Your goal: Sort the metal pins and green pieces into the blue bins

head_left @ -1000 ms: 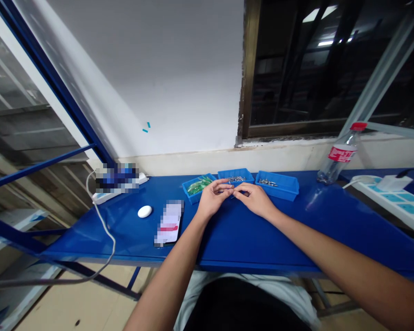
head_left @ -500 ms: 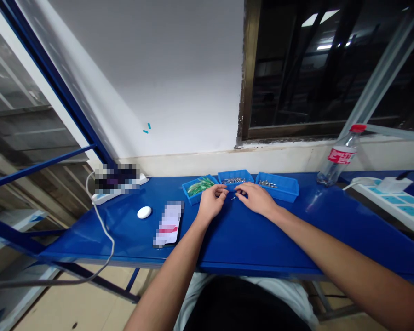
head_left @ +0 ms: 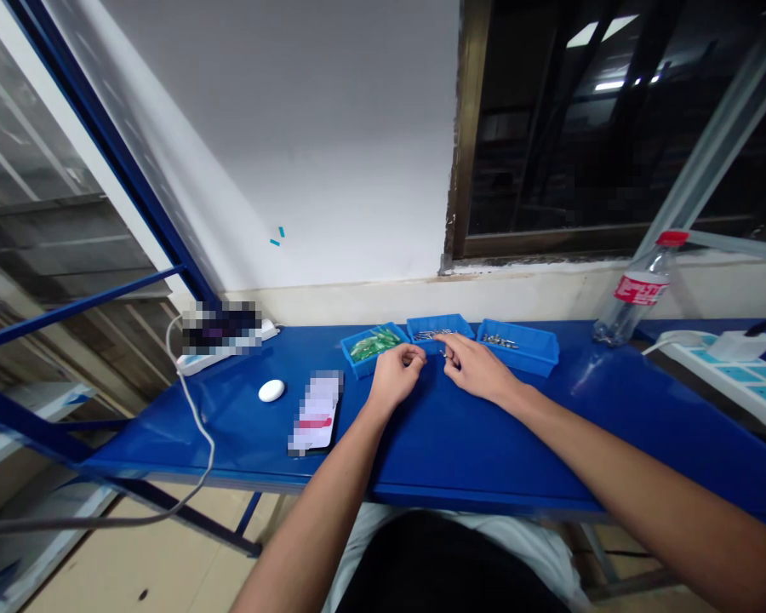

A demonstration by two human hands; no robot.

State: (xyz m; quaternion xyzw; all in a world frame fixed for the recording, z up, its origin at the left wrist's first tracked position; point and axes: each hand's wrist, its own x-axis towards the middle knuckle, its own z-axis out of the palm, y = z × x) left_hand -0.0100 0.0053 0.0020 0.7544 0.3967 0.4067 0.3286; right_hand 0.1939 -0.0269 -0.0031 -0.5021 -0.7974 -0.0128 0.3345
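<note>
My left hand [head_left: 398, 376] hovers just in front of the left blue bin, thumb and fingers pinched together; anything between them is too small to make out. That bin [head_left: 358, 369] holds green pieces [head_left: 375, 343]. My right hand [head_left: 477, 368] reaches its index finger to the front of the middle blue bin [head_left: 431, 346], where thin metal pins [head_left: 435, 334] lie. Its other fingers are curled, with a small shiny metal piece [head_left: 444, 352] showing at them. In the right blue bin [head_left: 536, 364] lie small metal parts [head_left: 500, 341], beyond my right hand.
A phone [head_left: 317, 415] and a white oval object [head_left: 271, 391] lie on the blue table [head_left: 465, 451] at the left. Behind them is a power strip [head_left: 230, 347] with a cable [head_left: 195, 409]. To the right stand a plastic bottle [head_left: 638, 289] and another power strip [head_left: 740, 379].
My right index finger has stretched forward to the middle bin while its other fingers stay curled. My left hand stays pinched, slightly lower. The whole view has shifted a little.
</note>
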